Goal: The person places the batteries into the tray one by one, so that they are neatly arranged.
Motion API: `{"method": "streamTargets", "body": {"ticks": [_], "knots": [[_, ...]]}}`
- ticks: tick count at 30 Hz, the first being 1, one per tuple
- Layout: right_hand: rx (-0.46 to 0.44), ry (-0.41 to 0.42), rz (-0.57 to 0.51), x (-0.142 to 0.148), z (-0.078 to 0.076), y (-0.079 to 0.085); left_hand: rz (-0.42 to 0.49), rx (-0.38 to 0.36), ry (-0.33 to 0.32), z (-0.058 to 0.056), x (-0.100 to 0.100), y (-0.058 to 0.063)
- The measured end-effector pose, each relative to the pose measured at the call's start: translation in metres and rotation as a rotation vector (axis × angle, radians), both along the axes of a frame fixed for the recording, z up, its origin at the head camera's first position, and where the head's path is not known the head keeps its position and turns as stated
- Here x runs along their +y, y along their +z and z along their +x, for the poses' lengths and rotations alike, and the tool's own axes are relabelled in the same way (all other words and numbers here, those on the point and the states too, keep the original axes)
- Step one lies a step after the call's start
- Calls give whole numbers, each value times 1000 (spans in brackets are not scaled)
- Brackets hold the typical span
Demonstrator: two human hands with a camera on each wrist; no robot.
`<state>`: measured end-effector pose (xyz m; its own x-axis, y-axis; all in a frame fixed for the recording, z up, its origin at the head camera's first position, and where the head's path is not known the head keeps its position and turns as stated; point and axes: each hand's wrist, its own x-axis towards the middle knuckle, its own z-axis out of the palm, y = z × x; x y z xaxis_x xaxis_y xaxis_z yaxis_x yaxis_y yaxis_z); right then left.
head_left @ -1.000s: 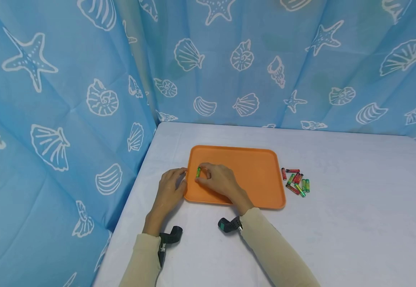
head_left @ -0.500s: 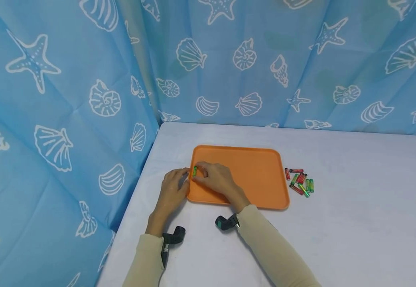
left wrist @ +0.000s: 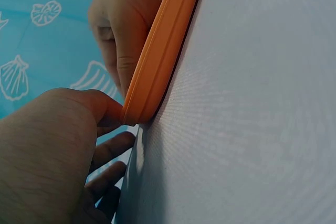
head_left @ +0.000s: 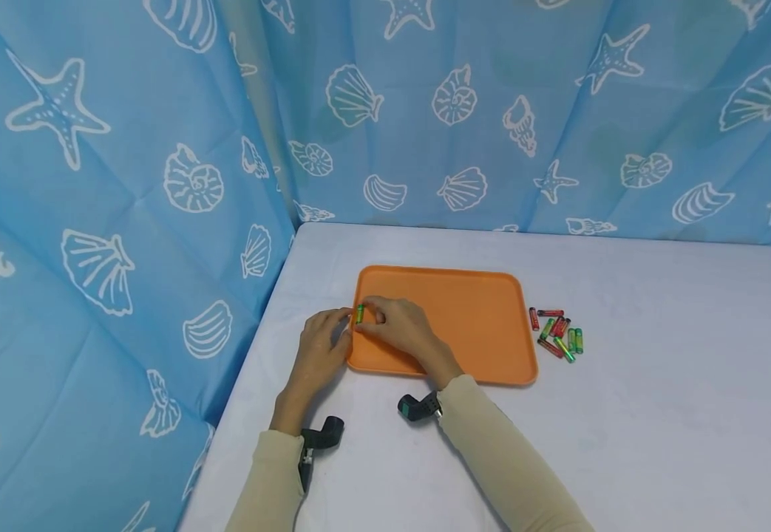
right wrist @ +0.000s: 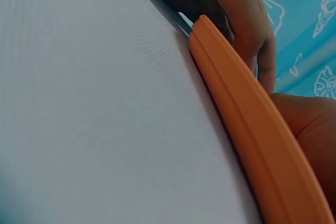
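A small green battery (head_left: 359, 314) stands near the left edge of the orange tray (head_left: 452, 325) in the head view. My right hand (head_left: 398, 324) is over the tray and pinches this battery by its ends between thumb and fingers. At the tray's left side is my left hand (head_left: 318, 351), its thumb and forefinger touching the rim with nothing held. The left wrist view shows the left thumb against the tray corner (left wrist: 139, 114), other fingers spread loosely beyond. In the right wrist view the tray wall (right wrist: 247, 124) hides the battery and the right fingertips.
Right of the tray, several loose red and green batteries (head_left: 558, 334) lie in a small heap on the white tablecloth (head_left: 664, 384). A blue curtain with shell prints (head_left: 418, 148) hangs behind and to the left of the table.
My right hand has moved left with the green battery, bringing it close to the tray's left rim. The left hand has stayed at that rim. The head view has shifted slightly.
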<state>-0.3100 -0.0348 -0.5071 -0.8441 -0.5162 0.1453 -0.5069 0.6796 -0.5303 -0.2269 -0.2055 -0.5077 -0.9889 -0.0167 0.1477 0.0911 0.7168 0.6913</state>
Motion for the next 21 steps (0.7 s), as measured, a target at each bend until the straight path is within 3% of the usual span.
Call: {"method": "streamTargets", "body": {"ticks": [21], "knots": [[-25,2,-52,4,3,-1,-17,-11,2,-2,0,-2]]}}
